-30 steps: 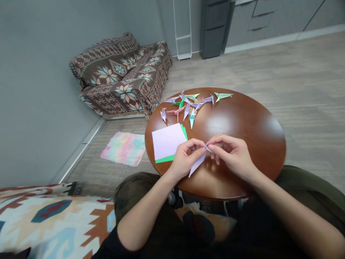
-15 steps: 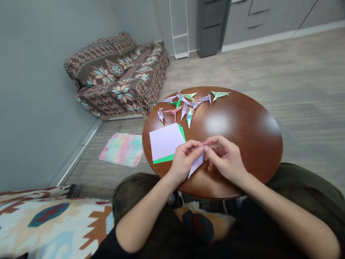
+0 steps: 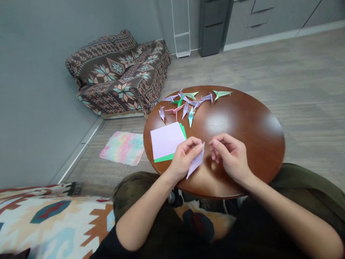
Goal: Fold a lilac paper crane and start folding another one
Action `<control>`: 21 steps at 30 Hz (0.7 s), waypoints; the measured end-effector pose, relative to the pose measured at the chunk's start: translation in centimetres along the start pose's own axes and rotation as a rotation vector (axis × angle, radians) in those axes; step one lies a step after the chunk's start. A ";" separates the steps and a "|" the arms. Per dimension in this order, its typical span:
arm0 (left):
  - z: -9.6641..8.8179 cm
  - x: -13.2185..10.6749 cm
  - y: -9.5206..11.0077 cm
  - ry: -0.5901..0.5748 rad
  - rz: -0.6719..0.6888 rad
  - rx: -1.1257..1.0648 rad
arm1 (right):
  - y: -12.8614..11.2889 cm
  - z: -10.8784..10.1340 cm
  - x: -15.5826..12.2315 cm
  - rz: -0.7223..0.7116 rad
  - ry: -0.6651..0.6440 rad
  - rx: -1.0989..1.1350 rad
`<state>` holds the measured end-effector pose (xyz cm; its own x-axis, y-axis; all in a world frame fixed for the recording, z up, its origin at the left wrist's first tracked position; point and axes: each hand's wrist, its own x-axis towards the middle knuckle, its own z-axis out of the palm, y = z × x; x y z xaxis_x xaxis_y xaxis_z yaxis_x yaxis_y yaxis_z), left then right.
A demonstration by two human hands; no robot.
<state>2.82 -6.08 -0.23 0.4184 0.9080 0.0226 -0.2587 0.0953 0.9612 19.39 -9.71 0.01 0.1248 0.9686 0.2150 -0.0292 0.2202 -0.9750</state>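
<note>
My left hand grips a long folded piece of lilac paper between thumb and fingers, low over the round wooden table. My right hand hangs a short way to the right of that paper, fingers loosely curled and touching nothing. Just left of my left hand lies a square sheet of lilac paper on top of green paper. Beyond them, several folded paper cranates in lilac, green, pink and blue lie in a loose group, with a pale green one farther right.
A sofa under a brown patterned throw stands in the far corner. A pastel tie-dye cloth lies on the floor left of the table. My olive-clad knees sit under the table's near edge, beside a patterned blanket.
My right hand has let go of the folded lilac paper and moved right, away from it. My left hand still holds the paper.
</note>
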 end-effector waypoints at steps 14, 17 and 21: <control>-0.1 0.1 0.3 0.067 0.007 0.091 | 0.1 -1.3 1.1 0.005 -0.208 -0.134; -0.3 0.0 0.5 0.058 0.014 0.125 | -0.1 -1.5 1.3 0.025 -0.228 -0.094; -0.5 -0.2 0.8 0.018 0.022 0.194 | -0.3 -1.7 1.5 0.105 -0.254 0.006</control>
<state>2.06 -5.96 0.37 0.3986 0.9162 0.0413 -0.0940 -0.0040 0.9956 21.31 -8.54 0.55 -0.1317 0.9839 0.1208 -0.0351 0.1172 -0.9925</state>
